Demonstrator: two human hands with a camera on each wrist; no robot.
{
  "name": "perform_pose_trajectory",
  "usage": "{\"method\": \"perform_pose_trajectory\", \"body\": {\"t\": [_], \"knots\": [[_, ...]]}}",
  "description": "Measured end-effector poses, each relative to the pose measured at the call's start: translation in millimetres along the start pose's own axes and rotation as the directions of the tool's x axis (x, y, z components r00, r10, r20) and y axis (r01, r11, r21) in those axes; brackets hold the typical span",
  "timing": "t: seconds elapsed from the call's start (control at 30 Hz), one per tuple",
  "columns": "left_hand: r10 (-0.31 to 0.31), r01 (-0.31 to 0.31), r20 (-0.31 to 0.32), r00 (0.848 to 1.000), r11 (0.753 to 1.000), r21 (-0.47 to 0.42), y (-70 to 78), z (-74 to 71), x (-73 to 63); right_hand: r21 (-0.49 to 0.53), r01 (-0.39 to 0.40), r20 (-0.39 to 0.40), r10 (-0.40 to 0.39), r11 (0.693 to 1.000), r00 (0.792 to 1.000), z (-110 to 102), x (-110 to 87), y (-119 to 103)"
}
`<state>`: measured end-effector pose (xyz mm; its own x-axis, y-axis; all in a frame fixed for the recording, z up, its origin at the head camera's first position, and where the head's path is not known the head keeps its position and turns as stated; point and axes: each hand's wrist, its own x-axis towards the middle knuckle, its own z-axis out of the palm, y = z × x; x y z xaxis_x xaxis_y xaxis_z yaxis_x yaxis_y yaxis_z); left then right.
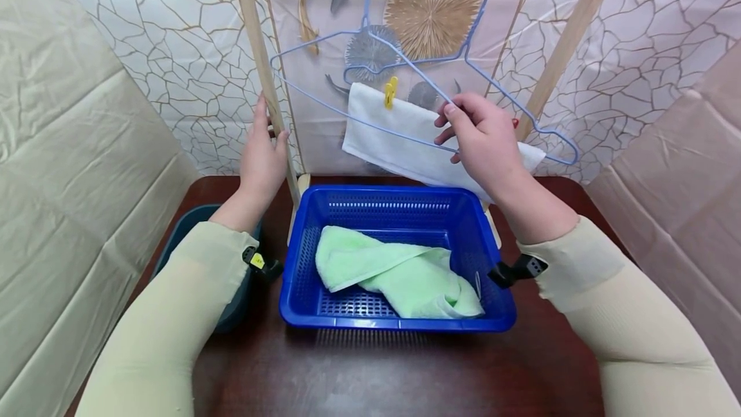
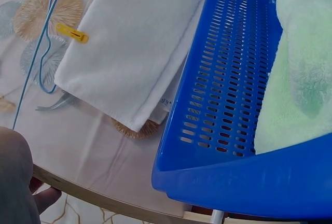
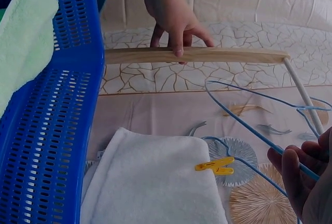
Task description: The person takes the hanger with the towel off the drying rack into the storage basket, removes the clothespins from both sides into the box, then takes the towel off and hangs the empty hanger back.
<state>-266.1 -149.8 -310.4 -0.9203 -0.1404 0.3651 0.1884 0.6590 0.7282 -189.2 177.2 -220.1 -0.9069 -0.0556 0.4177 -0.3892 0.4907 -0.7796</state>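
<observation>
My right hand [image 1: 489, 140] pinches the lower right part of a blue clothes hanger [image 1: 321, 103], whose hook is at the rail. My left hand [image 1: 263, 159] holds the left wooden post of a small clothes rack [image 1: 255, 31]; the right wrist view shows its thumb and fingers on the post [image 3: 238, 54]. Behind, a second blue hanger [image 1: 509, 96] carries a folded white towel [image 1: 382, 124], with a yellow clothespin [image 1: 390, 92] on its upper edge. A red clip [image 1: 515, 123] is partly hidden by my right hand.
A blue perforated basket [image 1: 399, 323] stands before the rack with a crumpled light green towel [image 1: 393, 269] in it. A dark teal tub [image 1: 231, 314] is partly under my left forearm. Patterned cloth [image 1: 173, 31] hangs behind the brown table [image 1: 399, 372].
</observation>
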Motion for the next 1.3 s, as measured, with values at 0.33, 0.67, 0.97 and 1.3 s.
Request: {"method": "perform_pose_trajectory", "body": {"t": [0.33,0.67,0.97,1.3], "knots": [[0.047,-0.048,0.016,0.999,0.997,0.064,-1.9,3.6,-1.3,-0.026,-0.018,0.017,0.019,0.999,1.000,4,1.7,2],[0.043,-0.045,0.018,0.999,0.996,0.079,-2.9,3.5,-1.5,-0.060,-0.039,0.049,0.042,0.997,0.998,7,4.9,10],[0.037,-0.039,0.015,0.999,0.995,0.088,-3.4,2.8,-1.4,-0.015,-0.020,0.064,0.021,1.000,0.998,13,7.0,18],[0.026,-0.027,0.011,1.000,0.995,0.099,-2.2,1.7,-1.4,-0.025,-0.010,0.096,0.012,1.000,0.995,15,8.4,21]]}}
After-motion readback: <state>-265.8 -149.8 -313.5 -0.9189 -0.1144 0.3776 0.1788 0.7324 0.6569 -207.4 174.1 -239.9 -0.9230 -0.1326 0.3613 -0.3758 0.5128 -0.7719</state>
